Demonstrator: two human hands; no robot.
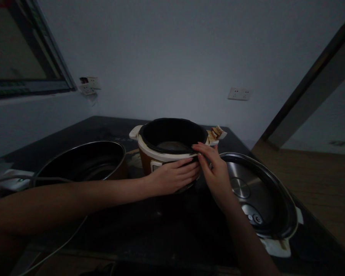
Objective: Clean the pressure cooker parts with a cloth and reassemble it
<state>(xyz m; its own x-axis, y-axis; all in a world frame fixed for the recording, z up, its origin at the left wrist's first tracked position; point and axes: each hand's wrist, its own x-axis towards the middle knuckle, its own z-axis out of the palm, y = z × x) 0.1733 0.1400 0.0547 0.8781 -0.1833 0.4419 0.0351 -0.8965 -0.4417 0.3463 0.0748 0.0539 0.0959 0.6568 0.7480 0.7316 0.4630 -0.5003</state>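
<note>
An electric pressure cooker body (146, 152), brown with a cream rim and a dark inside, stands lidless on the dark counter. My left hand (176, 175) lies against its front, below the rim, with the fingers stretched out and covering part of the panel. At the right front of the rim, my right hand (214, 166) has its fingertips over the edge and its thumb on the outer side, pinching it. Beside my right forearm lies the round lid (254, 191), inner metal face up. To the left is a dark inner pot (119, 163), partly behind my left forearm.
The black counter (166, 222) meets a pale wall with sockets (239, 94) at the back. A thin cable (60, 247) hangs over the front left edge. A white item (18, 178) sits at far left, and a window (20, 50) is above.
</note>
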